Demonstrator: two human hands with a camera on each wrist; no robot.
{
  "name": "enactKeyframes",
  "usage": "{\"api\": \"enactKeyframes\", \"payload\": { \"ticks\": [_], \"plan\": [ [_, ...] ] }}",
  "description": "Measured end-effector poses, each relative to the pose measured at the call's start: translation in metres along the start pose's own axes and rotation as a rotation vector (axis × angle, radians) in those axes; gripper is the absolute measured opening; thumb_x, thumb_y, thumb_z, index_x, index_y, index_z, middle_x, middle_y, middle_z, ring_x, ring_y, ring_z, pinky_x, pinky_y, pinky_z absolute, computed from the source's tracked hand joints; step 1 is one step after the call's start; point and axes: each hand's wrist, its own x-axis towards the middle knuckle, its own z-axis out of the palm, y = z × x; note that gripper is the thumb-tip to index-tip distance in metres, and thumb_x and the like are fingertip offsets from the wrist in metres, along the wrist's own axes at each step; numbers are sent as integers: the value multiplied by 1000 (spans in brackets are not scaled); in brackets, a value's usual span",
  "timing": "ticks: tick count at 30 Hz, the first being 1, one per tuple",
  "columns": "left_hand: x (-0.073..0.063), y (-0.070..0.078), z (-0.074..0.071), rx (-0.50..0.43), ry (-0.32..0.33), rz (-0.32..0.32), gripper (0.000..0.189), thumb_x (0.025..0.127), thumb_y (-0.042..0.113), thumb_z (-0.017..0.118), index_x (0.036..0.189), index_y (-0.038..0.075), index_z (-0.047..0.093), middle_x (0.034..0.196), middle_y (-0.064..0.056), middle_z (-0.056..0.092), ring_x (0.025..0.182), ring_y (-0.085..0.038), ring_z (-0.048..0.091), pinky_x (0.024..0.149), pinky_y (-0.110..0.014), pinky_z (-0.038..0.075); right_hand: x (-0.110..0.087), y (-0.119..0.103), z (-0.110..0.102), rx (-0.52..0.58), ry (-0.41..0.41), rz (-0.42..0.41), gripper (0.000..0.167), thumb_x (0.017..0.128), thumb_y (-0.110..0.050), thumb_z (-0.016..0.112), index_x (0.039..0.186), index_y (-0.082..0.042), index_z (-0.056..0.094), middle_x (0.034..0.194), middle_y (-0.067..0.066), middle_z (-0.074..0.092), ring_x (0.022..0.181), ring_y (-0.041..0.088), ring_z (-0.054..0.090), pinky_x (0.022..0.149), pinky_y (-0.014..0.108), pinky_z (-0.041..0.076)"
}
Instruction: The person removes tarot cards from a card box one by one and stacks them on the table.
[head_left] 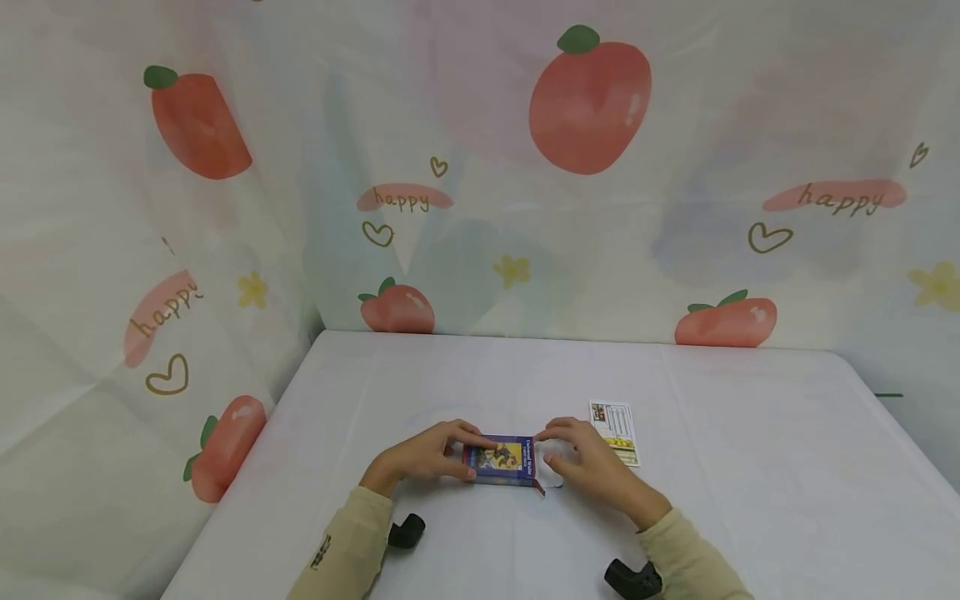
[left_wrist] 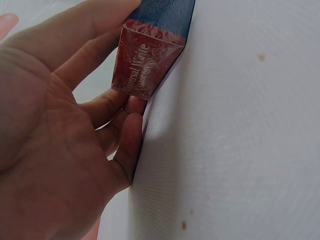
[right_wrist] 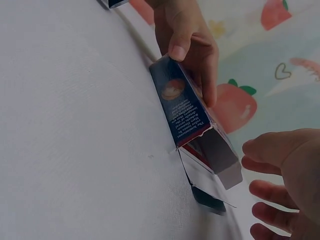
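A small blue and yellow tarot card box (head_left: 504,460) lies on the white table, its red end reading "Universal Waite". My left hand (head_left: 433,452) grips it by its left part, thumb on the near side and fingers over the top. In the right wrist view, the box (right_wrist: 176,97) has its end facing my right hand folded open, with a loose flap (right_wrist: 206,197) hanging down. My right hand (head_left: 588,462) hovers beside that end, fingers loosely bent and holding nothing. The closed end of the box (left_wrist: 142,62) sits by the left palm.
Behind my right hand lies a printed white card (head_left: 615,429) with a yellow picture. Black wrist devices (head_left: 407,531) stick out from both sleeves. A fruit-patterned cloth (head_left: 480,167) hangs along the back and left of the table (head_left: 750,433).
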Motion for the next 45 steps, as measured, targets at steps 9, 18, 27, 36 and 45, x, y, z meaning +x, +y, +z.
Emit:
{"api": "enactKeyframes", "payload": {
  "ticks": [9, 18, 27, 36, 45],
  "plan": [
    [0, 0, -1, 5, -1, 15, 47, 89, 22, 77, 135, 28, 67, 144, -10, 51, 130, -24, 45, 98, -41, 41, -1, 1, 6, -53, -36, -37, 15, 91, -13, 72, 105, -11, 76, 126, 13, 66, 121, 38, 57, 102, 59, 44],
    [0, -1, 0, 1, 4, 1, 48, 89, 23, 77, 135, 29, 67, 144, -9, 52, 129, -24, 45, 99, -41, 41, -1, 2, 11, -62, -96, -87, 26, 92, -12, 70, 113, 1, 75, 129, 19, 66, 122, 42, 60, 103, 58, 45],
    [-1, 1, -1, -15, 4, -4, 48, 88, 20, 77, 134, 29, 67, 144, -8, 52, 128, -23, 44, 97, -39, 40, -6, 5, 6, -50, -123, -167, 30, 97, -9, 64, 125, -1, 69, 134, 20, 63, 127, 44, 55, 104, 61, 41],
    [0, -1, 0, -21, 5, 0, 47, 88, 20, 77, 133, 28, 68, 142, -7, 53, 124, -20, 44, 96, -37, 40, -6, 5, 7, -114, -137, -201, 31, 95, -14, 66, 123, -2, 71, 135, 19, 62, 127, 44, 54, 104, 60, 41],
    [1, -1, 1, -35, 15, -14, 48, 87, 18, 78, 132, 32, 68, 141, -4, 53, 123, -19, 45, 97, -36, 39, -6, 0, 5, -290, -91, -169, 25, 87, -18, 75, 110, -11, 78, 128, 11, 69, 122, 37, 61, 97, 58, 46]
  ]
}}
